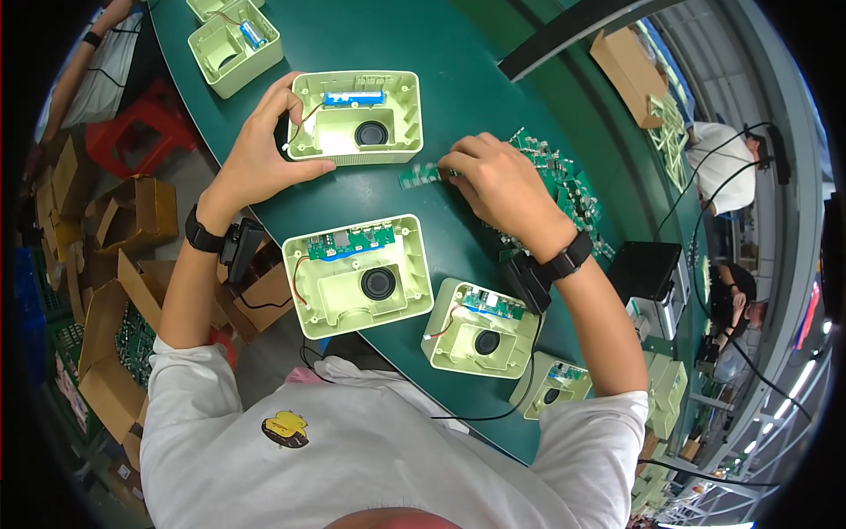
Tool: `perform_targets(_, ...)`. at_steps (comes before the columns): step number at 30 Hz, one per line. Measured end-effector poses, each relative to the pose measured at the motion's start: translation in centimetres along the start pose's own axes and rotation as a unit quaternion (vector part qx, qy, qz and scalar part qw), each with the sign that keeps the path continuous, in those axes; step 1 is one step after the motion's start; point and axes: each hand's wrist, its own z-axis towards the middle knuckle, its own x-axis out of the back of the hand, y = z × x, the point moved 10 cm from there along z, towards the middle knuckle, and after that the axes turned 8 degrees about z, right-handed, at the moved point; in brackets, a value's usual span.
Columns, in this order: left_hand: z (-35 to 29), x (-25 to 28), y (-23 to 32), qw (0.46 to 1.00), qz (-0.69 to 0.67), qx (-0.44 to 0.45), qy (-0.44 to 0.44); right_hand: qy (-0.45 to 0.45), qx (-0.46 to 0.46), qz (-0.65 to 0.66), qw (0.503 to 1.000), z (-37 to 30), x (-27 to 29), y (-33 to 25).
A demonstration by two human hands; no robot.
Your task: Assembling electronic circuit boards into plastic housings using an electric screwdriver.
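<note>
My left hand (pixel 266 145) grips the left side of a pale green plastic housing (pixel 408 115), thumb along its near edge and fingers at its far left. Inside it lie a blue cylindrical battery (pixel 354 98) with a thin wire and a black round speaker (pixel 372 133). To the right of it, my right hand (pixel 493 181) pinches a narrow green circuit board (pixel 421 175), slightly blurred. A pile of similar circuit boards (pixel 564 189) lies beyond that hand. Closer to me sits another housing (pixel 295 264) with a circuit board (pixel 357 240) fitted along its far side.
More housings with boards, one (pixel 441 339) at the near right, stand along the green table (pixel 458 264). A housing with a battery (pixel 207 70) sits far left. Cardboard boxes (pixel 110 353) and a red stool (pixel 141 132) are left of the table. Other people work nearby.
</note>
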Motion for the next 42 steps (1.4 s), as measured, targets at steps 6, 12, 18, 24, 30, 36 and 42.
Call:
perform_targets(6, -0.4, 0.4, 0.1, 0.999, 0.02, -0.007, 0.029, -0.062, -0.096, 0.036, 0.993, 0.9, -0.3, 1.2)
perform_targets(12, -0.7, 1.9, -0.9, 0.986, 0.073, 0.0, 0.149, -0.041, 0.166, -0.062, 0.983, 1.2, -0.6, -2.4)
perform_targets(18, -1.8, 2.3, -3.7, 0.981, 0.068, 0.062, 0.168, -0.079, 0.175, -0.167, 0.967, 2.5, -2.8, -2.2)
perform_targets(24, -1.1, 1.0, -3.7, 0.98, 0.091, 0.047, 0.169, -0.045, 0.142, -0.082, 0.986, 1.9, -2.8, -1.1)
perform_targets(30, -1.1, 1.1, -8.0, 0.984, 0.08, 0.039, 0.153, -0.026, 0.164, -0.063, 0.984, 3.5, -2.9, -1.4)
perform_targets(36, -1.7, 0.6, -6.6, 0.985, 0.059, 0.062, 0.151, -0.014, 0.101, -0.036, 0.994, 2.9, -3.0, 1.6)
perform_targets(42, -1.3, -0.2, 1.7, 0.997, -0.022, -0.05, 0.047, 0.094, -0.038, 0.03, 0.994, 3.0, 7.4, -0.8)
